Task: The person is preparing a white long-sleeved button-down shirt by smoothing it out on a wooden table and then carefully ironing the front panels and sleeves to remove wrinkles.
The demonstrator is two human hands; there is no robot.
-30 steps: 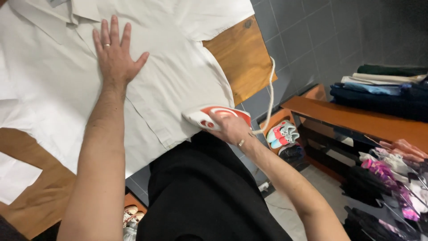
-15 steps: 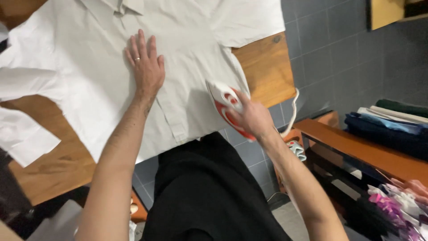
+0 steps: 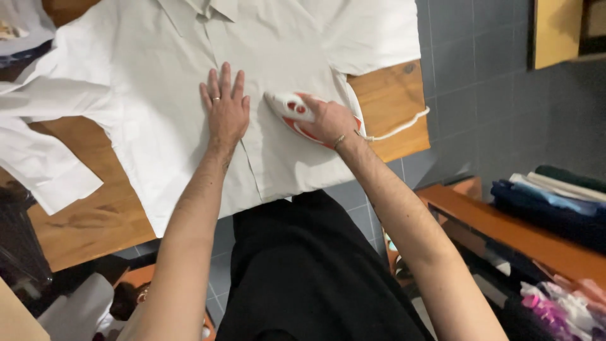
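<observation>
White shirt (image 3: 189, 82) is spread flat, front up, over a wooden surface (image 3: 391, 101), with its collar at the far edge and its hem hanging off the near edge. A long sleeve is draped to the left, where bare wood is seen. The left hand (image 3: 225, 107) is laid flat on the cloth just left of the button placket, fingers spread wide and a ring worn on one finger; nothing is gripped by it. The right hand (image 3: 329, 120) is closed around the handle of a red and white iron (image 3: 293, 112), which is set sole-down on the right front panel, its tip pointed toward the left hand and lying just beside it. A pale cord (image 3: 398, 129) is trailed from the iron across the right corner of the surface.

A burn could be judged likely if the iron's tip were slid further left, since the spread fingers are so near. Scorching of the cloth could be caused by the iron being rested too long in one spot. The cord might be snagged on the surface corner, and the iron jerked. Folded garments (image 3: 555, 196) are stacked on a shelf at the right.
</observation>
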